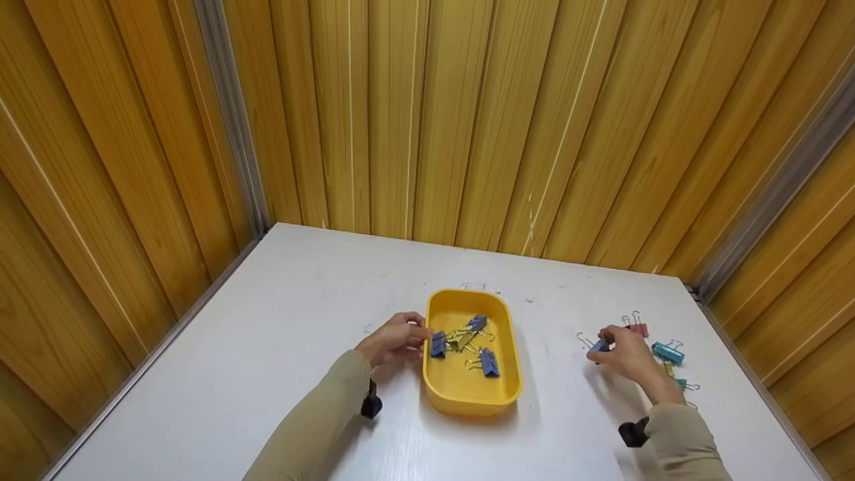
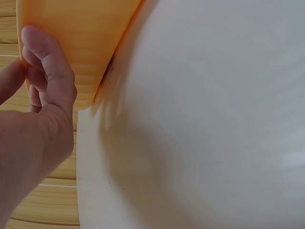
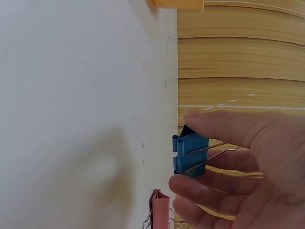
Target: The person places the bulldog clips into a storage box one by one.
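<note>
A yellow plastic box (image 1: 471, 406) stands on the white table, and my left hand (image 1: 395, 339) grips its left rim. In the left wrist view the fingers press the outside wall while the thumb goes over the rim. Inside the box lie several binder clips, among them a blue one (image 1: 489, 363) and a yellow one (image 1: 459, 341). Right of the box, my right hand (image 1: 628, 357) holds a blue binder clip (image 3: 194, 151) between thumb and fingers, above the table. Close beside that hand is a pink binder clip (image 1: 639, 329).
More binder clips lie at the table's right side, including a teal one (image 1: 669, 353) and another teal one (image 1: 682, 383), partly behind the right hand and wrist. Wood-patterned panels (image 1: 454, 133) enclose the white table (image 1: 320, 294) at the back and both sides.
</note>
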Motion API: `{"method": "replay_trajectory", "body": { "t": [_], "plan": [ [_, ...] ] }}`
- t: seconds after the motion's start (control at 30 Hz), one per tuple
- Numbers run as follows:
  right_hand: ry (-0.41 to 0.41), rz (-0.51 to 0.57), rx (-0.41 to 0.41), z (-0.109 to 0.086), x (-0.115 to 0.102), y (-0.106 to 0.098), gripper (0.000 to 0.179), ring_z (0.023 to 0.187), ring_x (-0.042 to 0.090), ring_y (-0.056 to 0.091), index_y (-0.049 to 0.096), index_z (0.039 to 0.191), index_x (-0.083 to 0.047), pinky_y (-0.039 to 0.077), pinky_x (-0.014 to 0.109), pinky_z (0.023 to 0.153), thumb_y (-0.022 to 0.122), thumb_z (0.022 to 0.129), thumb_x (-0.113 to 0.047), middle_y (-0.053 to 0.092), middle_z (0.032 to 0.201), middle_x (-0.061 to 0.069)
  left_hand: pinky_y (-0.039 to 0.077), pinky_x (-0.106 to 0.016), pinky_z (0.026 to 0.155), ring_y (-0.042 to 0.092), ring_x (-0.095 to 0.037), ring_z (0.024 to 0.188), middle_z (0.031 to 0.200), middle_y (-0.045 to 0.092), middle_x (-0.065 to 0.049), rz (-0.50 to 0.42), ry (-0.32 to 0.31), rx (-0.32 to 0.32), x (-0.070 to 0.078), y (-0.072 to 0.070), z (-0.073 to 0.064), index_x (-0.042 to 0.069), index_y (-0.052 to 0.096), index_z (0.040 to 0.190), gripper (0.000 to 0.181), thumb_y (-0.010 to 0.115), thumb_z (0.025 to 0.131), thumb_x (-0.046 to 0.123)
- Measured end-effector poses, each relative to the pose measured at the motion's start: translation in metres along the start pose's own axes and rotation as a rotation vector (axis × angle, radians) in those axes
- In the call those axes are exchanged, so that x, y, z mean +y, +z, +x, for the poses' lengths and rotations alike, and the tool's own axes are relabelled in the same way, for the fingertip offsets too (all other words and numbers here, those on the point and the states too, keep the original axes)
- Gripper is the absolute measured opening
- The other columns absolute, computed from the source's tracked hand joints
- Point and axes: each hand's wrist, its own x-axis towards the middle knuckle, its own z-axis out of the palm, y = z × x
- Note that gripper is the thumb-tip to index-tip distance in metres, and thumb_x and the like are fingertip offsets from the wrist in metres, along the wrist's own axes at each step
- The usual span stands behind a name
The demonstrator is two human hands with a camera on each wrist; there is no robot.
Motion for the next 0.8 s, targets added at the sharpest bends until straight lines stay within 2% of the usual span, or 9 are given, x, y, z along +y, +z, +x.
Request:
{"method": "replay_trajectory", "body": {
  "t": [0.27, 0.53, 0.8],
  "plan": [
    [-0.043, 0.025, 0.014, 0.005, -0.018, -0.002, 0.055, 0.095, 0.03, 0.059, 0.054, 0.121, 0.009, 0.053, 0.049, 0.089, 0.075, 0.083, -0.025, 0.061, 0.113, 0.028, 0.053, -0.025, 0.061, 0.059, -0.013, 0.065, 0.091, 0.064, -0.009, 0.011, -0.01, 0.017, 0.001, 0.001, 0.001, 0.009, 0.049, 0.097, 0.017, 0.062, 0.087, 0.006],
    [-0.086, 0.032, 0.039, 0.012, -0.034, -0.001, 0.051, 0.09, 0.027, 0.059, 0.056, 0.118, 0.008, 0.056, 0.039, 0.078, 0.075, 0.083, -0.024, 0.064, 0.105, 0.022, 0.052, -0.024, 0.06, 0.06, -0.013, 0.066, 0.086, 0.062, -0.006, 0.03, 0.03, -0.001, -0.002, 0.0, 0.0, 0.009, 0.049, 0.093, 0.012, 0.06, 0.089, 0.006],
    [-0.085, 0.065, 0.019, 0.018, -0.054, 0.002, 0.052, 0.089, 0.024, 0.06, 0.055, 0.12, 0.005, 0.058, 0.034, 0.075, 0.075, 0.083, -0.025, 0.064, 0.107, 0.02, 0.053, -0.025, 0.062, 0.06, -0.013, 0.067, 0.096, 0.066, -0.011, 0.025, -0.007, 0.03, 0.0, 0.001, 0.001, 0.009, 0.049, 0.096, 0.017, 0.064, 0.088, 0.007]
  ]
}}
